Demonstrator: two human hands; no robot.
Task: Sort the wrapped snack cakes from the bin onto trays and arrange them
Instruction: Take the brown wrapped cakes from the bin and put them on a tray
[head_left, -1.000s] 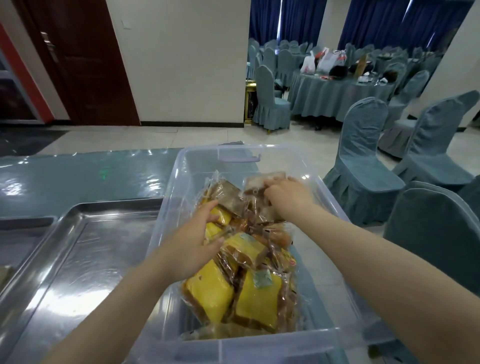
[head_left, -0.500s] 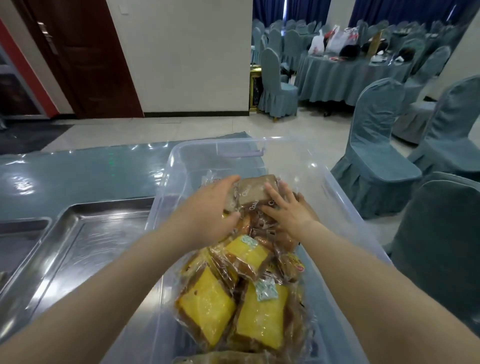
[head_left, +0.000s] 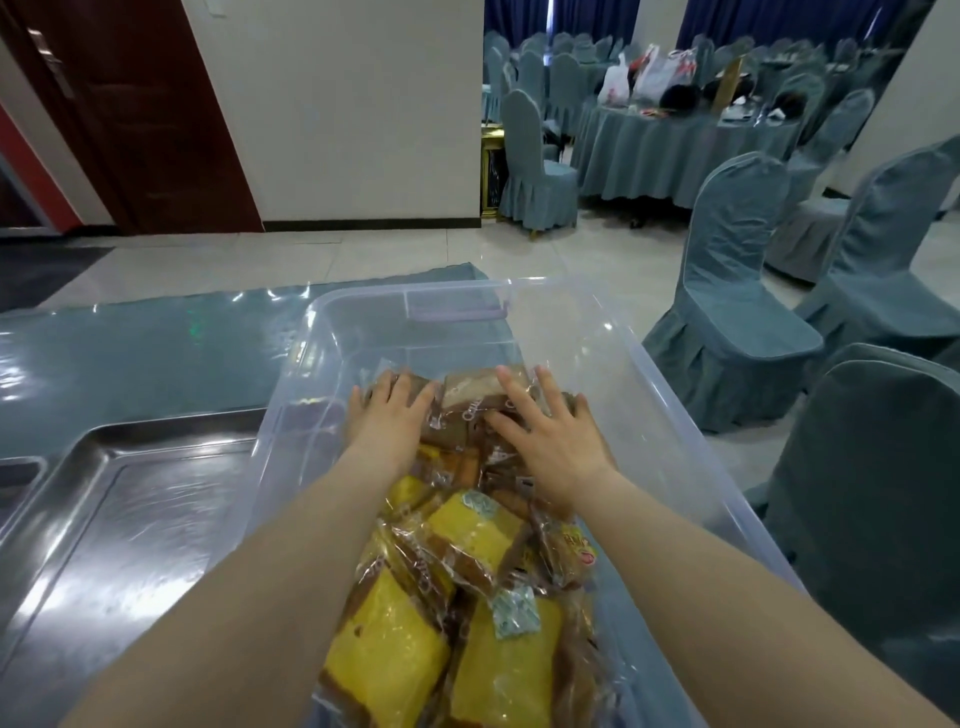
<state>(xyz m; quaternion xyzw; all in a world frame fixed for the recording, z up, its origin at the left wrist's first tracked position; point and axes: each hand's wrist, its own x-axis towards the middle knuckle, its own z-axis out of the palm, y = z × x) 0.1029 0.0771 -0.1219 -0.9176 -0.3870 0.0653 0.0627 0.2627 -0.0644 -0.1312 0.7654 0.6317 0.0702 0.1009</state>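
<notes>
Both hands moved forward since earlier frames, now at far end of clear bin (head_left: 644, 364). Left hand (head_left: 387, 421) and right hand (head_left: 550, 436) lie flat, fingers straight and spread, pressing on brown wrapped cakes (head_left: 480, 387); nothing gripped. Yellow wrapped cakes (head_left: 384, 649) piled nearer camera, inside bin. Steel tray (head_left: 130, 519) left of bin, touching it, holds no cakes. Tip: curl fingers round one packet per hand, lift clear of pile, avoid crushing. Forearms extended, palms down.
</notes>
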